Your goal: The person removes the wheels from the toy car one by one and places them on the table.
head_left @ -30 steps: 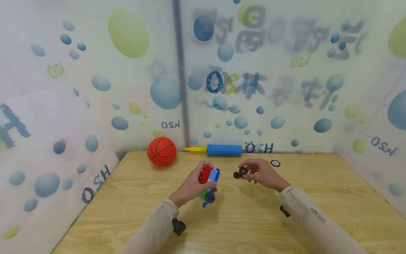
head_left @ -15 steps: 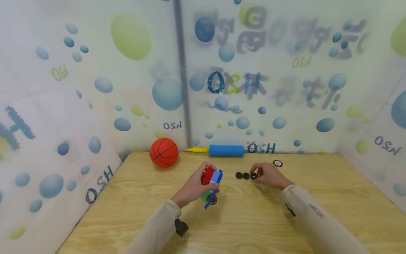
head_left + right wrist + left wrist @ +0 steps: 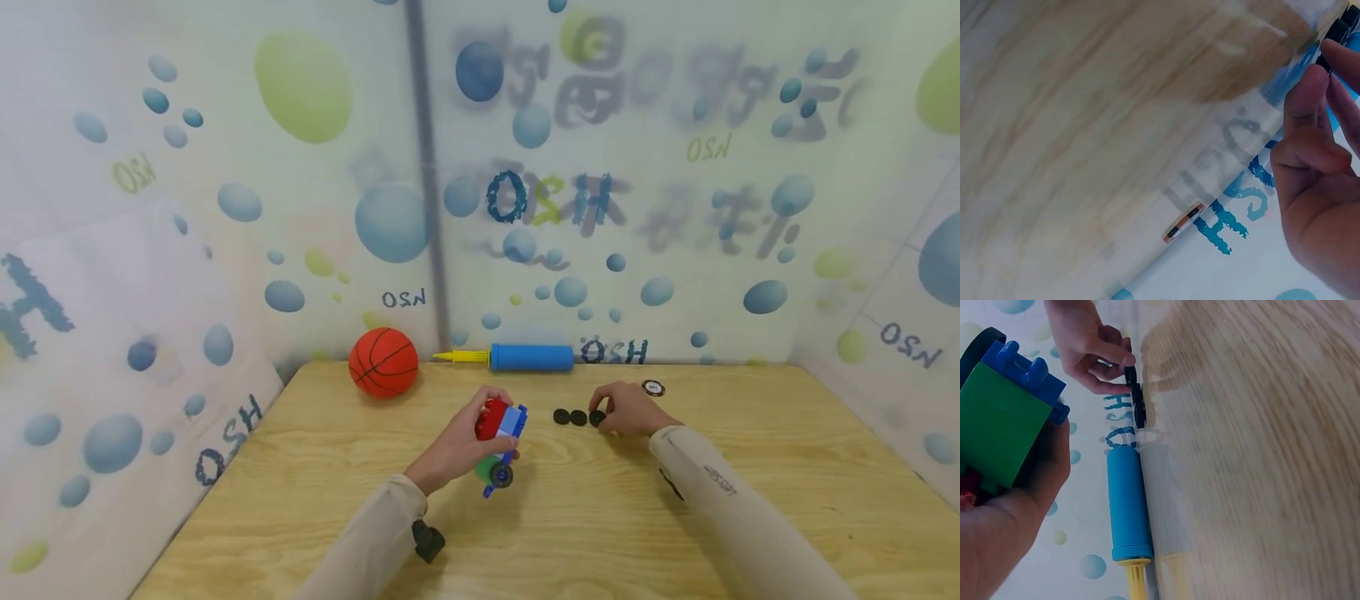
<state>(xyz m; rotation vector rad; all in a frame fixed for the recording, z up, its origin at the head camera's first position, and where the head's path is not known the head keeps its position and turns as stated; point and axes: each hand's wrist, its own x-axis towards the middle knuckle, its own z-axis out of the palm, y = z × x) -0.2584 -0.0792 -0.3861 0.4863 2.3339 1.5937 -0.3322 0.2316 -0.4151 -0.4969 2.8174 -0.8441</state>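
Note:
My left hand (image 3: 456, 443) grips a toy car (image 3: 509, 423) built from red, blue and green blocks, holding it raised over the table on end. One black wheel (image 3: 501, 475) shows on the car's lower side. In the left wrist view a green block (image 3: 1000, 425) and a blue studded piece (image 3: 1025, 372) face the camera. To the right, three black toy wheels lie in a row: a left one (image 3: 561, 417), a middle one (image 3: 578, 418) and a right one (image 3: 597, 418). Thumb and fingers of my right hand (image 3: 632, 410) pinch the right wheel at table level.
A red basketball (image 3: 383, 362) sits at the table's back left. Beside it, a blue hand pump (image 3: 531, 358) with a yellow nozzle lies along the back wall. A poker chip (image 3: 653, 388) lies just behind my right hand. Printed sheets enclose the wooden table (image 3: 525, 542).
My right hand has moved right and down; the wheel it held up a second ago now lies in line with the other two. The left hand keeps the toy car nearly still.

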